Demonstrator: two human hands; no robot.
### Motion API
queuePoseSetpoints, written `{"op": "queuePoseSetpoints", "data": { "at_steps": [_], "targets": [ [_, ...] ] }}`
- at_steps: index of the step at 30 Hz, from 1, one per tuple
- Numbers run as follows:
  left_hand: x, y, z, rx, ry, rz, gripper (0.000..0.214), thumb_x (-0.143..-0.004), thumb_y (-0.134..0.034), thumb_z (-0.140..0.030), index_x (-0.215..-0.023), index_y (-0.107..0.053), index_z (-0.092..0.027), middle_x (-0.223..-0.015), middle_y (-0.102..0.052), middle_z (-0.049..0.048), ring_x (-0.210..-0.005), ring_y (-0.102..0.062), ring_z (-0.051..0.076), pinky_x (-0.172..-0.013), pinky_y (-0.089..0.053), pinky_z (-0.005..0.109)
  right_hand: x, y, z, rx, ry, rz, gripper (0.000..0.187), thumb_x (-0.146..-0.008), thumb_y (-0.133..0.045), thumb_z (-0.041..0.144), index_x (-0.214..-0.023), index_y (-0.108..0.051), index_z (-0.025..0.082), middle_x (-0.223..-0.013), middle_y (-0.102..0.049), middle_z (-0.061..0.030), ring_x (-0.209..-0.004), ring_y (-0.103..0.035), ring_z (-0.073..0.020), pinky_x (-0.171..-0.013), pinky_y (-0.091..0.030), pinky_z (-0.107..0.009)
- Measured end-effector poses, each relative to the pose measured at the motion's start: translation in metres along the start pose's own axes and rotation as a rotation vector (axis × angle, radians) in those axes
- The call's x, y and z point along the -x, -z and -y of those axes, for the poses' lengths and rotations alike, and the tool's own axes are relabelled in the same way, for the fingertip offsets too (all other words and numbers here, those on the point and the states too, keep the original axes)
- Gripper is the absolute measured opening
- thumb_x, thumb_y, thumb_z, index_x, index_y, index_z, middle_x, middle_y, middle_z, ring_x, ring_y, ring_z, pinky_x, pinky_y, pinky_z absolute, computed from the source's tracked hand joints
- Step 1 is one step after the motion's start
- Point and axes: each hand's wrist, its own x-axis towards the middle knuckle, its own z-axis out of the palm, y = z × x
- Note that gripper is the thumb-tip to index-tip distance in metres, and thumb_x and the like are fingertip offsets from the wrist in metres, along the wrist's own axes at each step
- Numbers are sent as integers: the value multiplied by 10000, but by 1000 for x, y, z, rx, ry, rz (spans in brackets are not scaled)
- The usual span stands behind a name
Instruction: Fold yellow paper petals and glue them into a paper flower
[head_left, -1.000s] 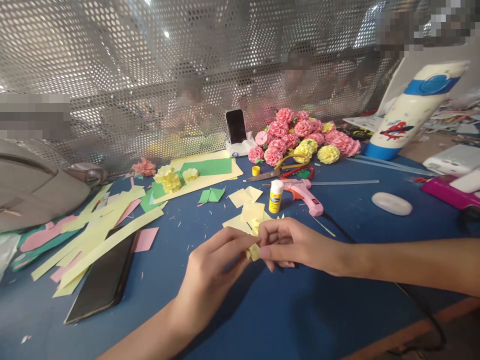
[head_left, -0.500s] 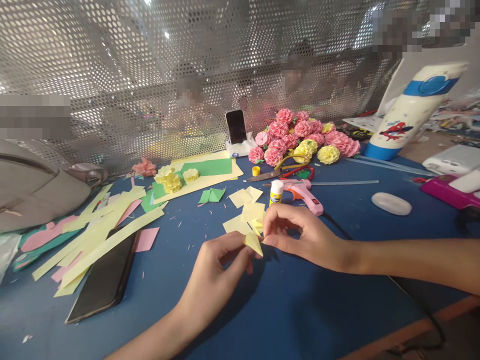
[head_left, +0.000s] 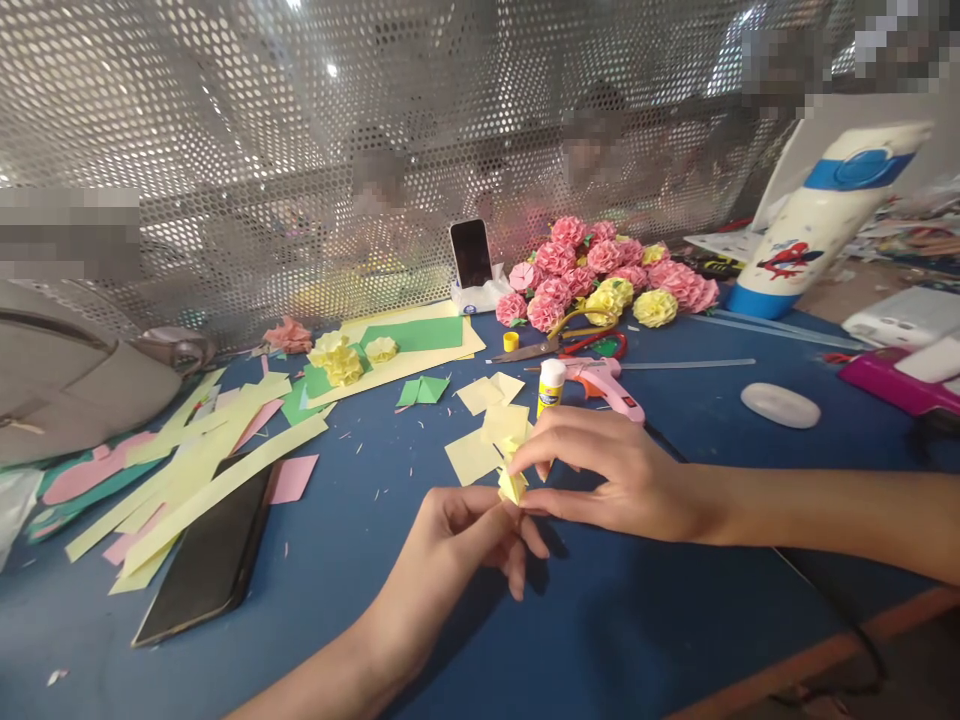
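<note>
A small folded piece of yellow paper (head_left: 511,486) is pinched between both hands above the blue table. My left hand (head_left: 457,540) is closed on its lower end with thumb and forefinger, the other fingers hanging below. From the right, my right hand (head_left: 607,475) grips its side between thumb and fingertips. Square yellow paper sheets (head_left: 472,456) lie just behind the hands. A glue stick (head_left: 551,385) without its cap stands upright behind my right hand, and its yellow cap (head_left: 511,342) sits farther back.
Scissors (head_left: 536,350) and a pink glue gun (head_left: 611,390) lie behind my right hand. Pink and yellow paper flowers (head_left: 559,258) are heaped at the back. Paper strips (head_left: 176,480) and a dark phone (head_left: 206,560) lie left. A bottle (head_left: 825,220) stands right.
My right hand has moved left onto the folded yellow paper, which has turned more upright. My left hand's lower fingers have stretched out beneath it.
</note>
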Motion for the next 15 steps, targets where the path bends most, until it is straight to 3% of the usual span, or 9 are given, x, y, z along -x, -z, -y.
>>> {"op": "queuePoseSetpoints", "data": {
  "at_steps": [6, 15],
  "targets": [
    [1, -4, 0, 50, 16, 1, 393, -892, -639, -424, -704, -707, -85, -583, -604, 27, -472, -528, 72, -534, -452, 195, 1, 0, -1, 37, 44, 34, 109, -966, -573, 246, -987, -660, 184, -891, -675, -44, -835, -612, -148, -781, -471, -267],
    [2, -8, 5, 157, 34, 26, 368, -942, -598, -368, -762, -720, -71, -617, -616, 38, -547, -582, 80, -567, -483, 175, 3, -5, -2, -54, 1, -39, 112, -933, -607, 210, -837, -645, 167, -762, -629, -26, -719, -567, -125, -680, -455, -247]
  ]
}}
